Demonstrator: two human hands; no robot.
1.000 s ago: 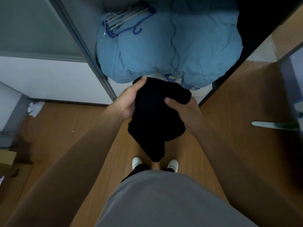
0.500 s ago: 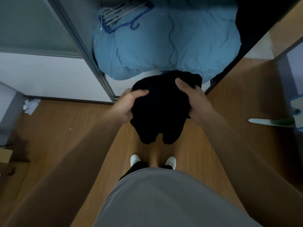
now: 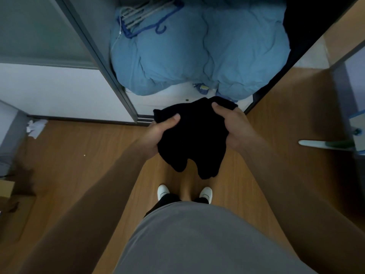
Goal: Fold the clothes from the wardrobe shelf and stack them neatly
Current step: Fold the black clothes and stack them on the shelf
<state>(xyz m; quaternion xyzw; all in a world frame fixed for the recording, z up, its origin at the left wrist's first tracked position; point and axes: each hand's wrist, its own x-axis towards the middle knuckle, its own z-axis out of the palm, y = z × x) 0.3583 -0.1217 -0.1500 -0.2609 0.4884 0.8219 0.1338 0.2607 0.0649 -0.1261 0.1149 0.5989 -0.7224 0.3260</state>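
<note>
A person stands on a wooden floor [image 3: 79,165] facing an open wardrobe [image 3: 94,56], seen from above their own chest. Both hands are raised in front of the body, near the centre of the view, with a black garment [image 3: 193,139] between them.

The left hand [image 3: 158,133], at about 9 o'clock of the garment, grips its edge, thumb laid over the cloth and fingers tucked out of sight beneath. The right hand [image 3: 235,127], at about 2 o'clock, is clamped on the opposite upper edge, thumb on top and fingers hidden under the fabric.

The garment is bunched rather than spread flat. Two rounded lobes hang toward 6 o'clock, above a pair of white shoes [image 3: 163,191]. It is held in the air, and its top edge overlaps the front of the white wardrobe shelf [image 3: 158,99] in this view.

At 12 o'clock a puffy blue quilt [image 3: 207,56] fills the shelf, with a bundle of hangers [image 3: 146,14] lying on it toward 11 o'clock. Crumpled white paper [image 3: 36,126] lies on the floor at 9 o'clock, by the wall. A cardboard box [image 3: 7,190] sits at 8 o'clock. A pale handle [image 3: 320,144] juts in at 3 o'clock. The person's grey shirt [image 3: 197,238] fills the view at 6 o'clock.
</note>
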